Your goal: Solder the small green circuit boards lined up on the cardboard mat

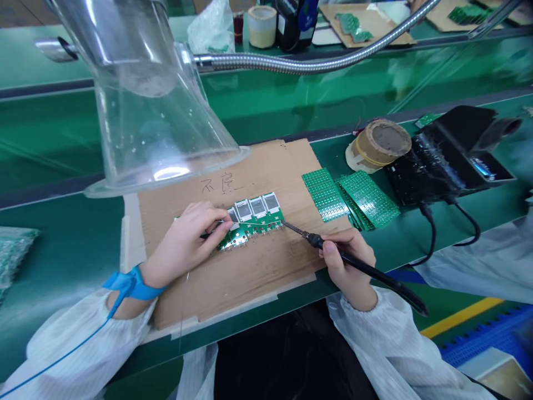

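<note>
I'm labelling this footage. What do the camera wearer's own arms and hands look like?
Each grip is a bare, ungloved hand: left hand and right hand. The left sleeve and right sleeve are loose, white and finely striped, gathered at the cuffs. A blue band circles the left wrist, with a thin blue cord attached.

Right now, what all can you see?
Circuit board: one, green, center
Wire: one, silvery, over circuit board
Soldering iron: one, black, in right hand
Loose boards: several, green, right
Back boards: several, green, back
Big cardboard: one, brown, middle
Front table: one, green, underneath
Hood: one, clear, upper left
Hose: one, silver, top
Rolls: two, tan, right and back
Box: one, black, right
Wrapped bundle: one, green, left edge
Plastic bag: one, clear, back
Wrist strap: one, blue, left wrist
Left hand: one, bare, by circuit board
Right hand: one, bare, right
Own sleeves: two, white, below
</note>
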A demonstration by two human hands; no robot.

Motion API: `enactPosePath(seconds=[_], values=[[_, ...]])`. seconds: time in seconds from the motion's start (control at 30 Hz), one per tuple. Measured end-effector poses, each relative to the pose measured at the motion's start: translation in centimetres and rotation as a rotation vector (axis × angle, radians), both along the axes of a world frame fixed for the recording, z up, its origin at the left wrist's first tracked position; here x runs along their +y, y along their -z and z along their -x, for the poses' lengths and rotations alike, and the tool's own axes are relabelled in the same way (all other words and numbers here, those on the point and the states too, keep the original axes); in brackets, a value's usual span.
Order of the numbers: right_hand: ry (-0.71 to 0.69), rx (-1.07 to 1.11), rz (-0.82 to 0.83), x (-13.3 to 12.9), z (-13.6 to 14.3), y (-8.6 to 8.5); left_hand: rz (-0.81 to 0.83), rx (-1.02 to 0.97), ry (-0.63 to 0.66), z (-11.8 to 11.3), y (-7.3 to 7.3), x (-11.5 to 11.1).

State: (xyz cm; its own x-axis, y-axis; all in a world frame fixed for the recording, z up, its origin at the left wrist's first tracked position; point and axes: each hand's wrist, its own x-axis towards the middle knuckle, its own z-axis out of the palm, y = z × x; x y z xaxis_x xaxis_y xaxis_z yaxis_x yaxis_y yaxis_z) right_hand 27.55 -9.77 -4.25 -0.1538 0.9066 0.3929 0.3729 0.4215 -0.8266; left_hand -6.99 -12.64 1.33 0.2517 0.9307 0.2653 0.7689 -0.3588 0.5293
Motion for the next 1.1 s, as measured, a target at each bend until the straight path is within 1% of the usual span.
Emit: enactPosePath(seconds=[0.17, 0.3, 0.37, 0.53, 0.77, 0.87, 1.0, 1.1], values=[[-0.011, -0.011, -0.019, -0.1, 0.0, 0.0, -0.008, 0.002, 0.034, -0.2, -0.1, 0.0], [0.021, 0.04, -0.001, -0.1, -0.2, 0.4, -0.013, 0.004, 0.013, 0.0, -0.2, -0.2], [0.006, 0.048, 0.009, -0.1, -0.1, 0.4, -0.017, 0.003, 0.004, 0.1, -0.2, -0.2], [-0.041, -0.031, 0.011, -0.1, 0.3, -0.3, -0.029, 0.006, 0.017, 0.1, -0.1, -0.2], [-0.033, -0.097, 0.012, 0.0, 0.5, -1.1, -0.018, 0.029, 0.026, 0.0, 0.1, -0.1], [-0.03, -0.107, 0.023, -0.1, 0.6, -1.3, -0.027, 0.031, 0.036, -0.1, -0.1, -0.1], [0.041, 0.05, 0.025, -0.6, 1.4, -1.0, -0.013, 0.004, -0.003, 0.2, -0.6, -0.7], [0.044, 0.113, 0.056, -1.0, 2.1, -0.7, 0.0, 0.0, -0.045, 0.6, -0.7, -1.2]])
